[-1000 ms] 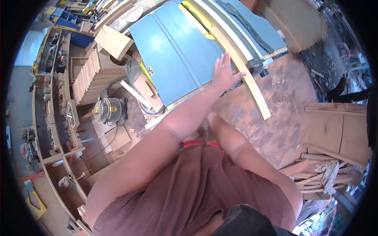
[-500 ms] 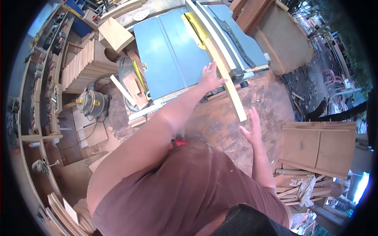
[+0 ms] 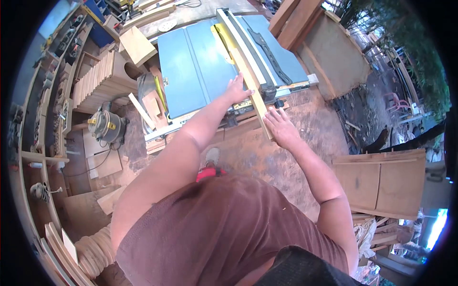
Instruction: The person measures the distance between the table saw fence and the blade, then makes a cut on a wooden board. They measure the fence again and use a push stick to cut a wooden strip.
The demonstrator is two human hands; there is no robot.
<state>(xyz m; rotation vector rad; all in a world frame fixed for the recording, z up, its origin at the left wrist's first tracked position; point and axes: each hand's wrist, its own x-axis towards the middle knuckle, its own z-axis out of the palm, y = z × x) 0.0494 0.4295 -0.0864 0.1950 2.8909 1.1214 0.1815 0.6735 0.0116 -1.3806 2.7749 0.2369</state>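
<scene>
A long pale wooden strip (image 3: 259,103) lies along the fence (image 3: 248,52) of a blue table saw (image 3: 191,62), its near end sticking out past the table edge. Beside the strip, my left hand (image 3: 235,91) rests at the front of the saw table, fingers spread and thumb against the wood. My right hand (image 3: 282,127) is wrapped over the strip's overhanging end; its thumb is hidden. Farther up, the yellow insert plate (image 3: 220,40) shows left of the strip. I cannot make out the blade.
A shop vacuum (image 3: 107,125) stands on the floor at left, near stacked wooden boards (image 3: 102,78). Shelves (image 3: 40,119) with tools line the left side. Reddish planks (image 3: 300,24) lean beyond the saw, and a wooden cabinet (image 3: 379,183) stands at right.
My right hand has moved up and left from beside the strip onto its near end. My left hand stays beside the strip. The view has shifted slightly, showing a shoe below.
</scene>
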